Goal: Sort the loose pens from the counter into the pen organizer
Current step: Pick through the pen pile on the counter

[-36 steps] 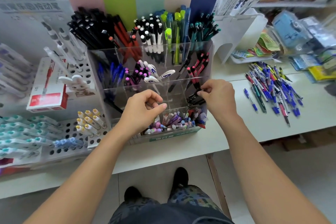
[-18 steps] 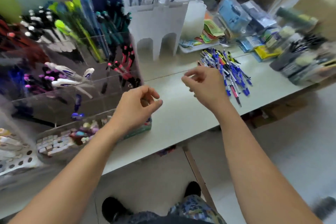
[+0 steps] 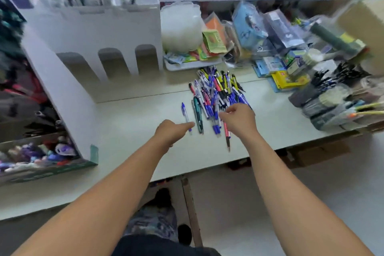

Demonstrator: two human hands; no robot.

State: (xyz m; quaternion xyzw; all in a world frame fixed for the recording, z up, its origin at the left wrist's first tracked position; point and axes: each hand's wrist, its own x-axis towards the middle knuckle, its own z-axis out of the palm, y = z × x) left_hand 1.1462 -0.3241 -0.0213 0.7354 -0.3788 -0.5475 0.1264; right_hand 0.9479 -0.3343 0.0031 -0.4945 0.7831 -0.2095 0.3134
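**Both hands at the loose pen pile, nothing lifted**

Landmark: pile of loose pens [image 3: 218, 91] on the pale counter [image 3: 135, 122].

- The pile lies just in front of a white tray [image 3: 193, 65] of packets; it holds mostly blue pens, with some red, yellow and black.
- Right hand [image 3: 239, 119] is over the near edge of the pile, fingers loosely curled and pointing into it. The fingertips are at or just above the pens; motion blur prevents telling whether any pen is pinched.
- Left hand [image 3: 172, 131] is just left of the pile's near end, index finger stretched out, the other fingers curled under. The fingertip is at the near end of a single blue pen [image 3: 186, 116] lying apart, left of the pile. Contact cannot be confirmed.
- A dark green pen [image 3: 198, 116] lies between the blue pen and the pile.
- A red pen [image 3: 227, 135] sticks out from the pile's near side, below the right hand.
- The pen organizer [image 3: 68, 97] stands well left of the pile, its white side panel facing it.
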